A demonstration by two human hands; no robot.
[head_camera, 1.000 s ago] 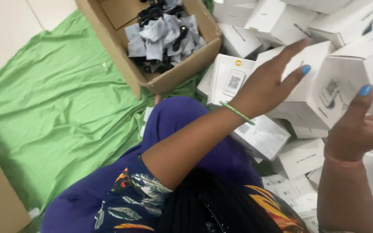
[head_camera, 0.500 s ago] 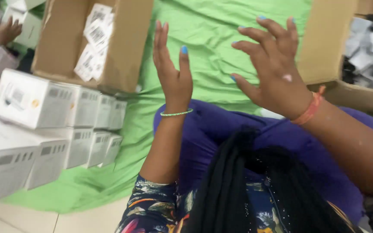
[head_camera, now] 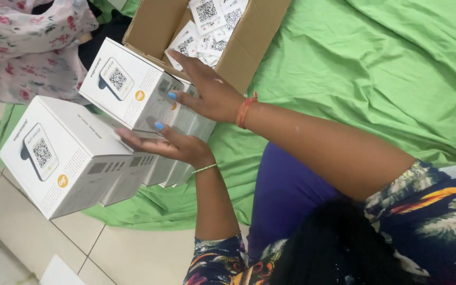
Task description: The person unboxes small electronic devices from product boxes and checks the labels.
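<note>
upper white cardboard box with printed code square (head_camera: 127,87) sits on row of white boxes (head_camera: 149,169), long axis running toward open brown carton of code cards (head_camera: 207,26). right hand (head_camera: 209,95) flat against its near end face, fingers spread, no grasp. left hand (head_camera: 170,143) palm up under its lower edge, fingers open, nearer. second large white box (head_camera: 62,155) just left. green cloth (head_camera: 376,68) open to right; tiled floor (head_camera: 133,253) below.
</note>
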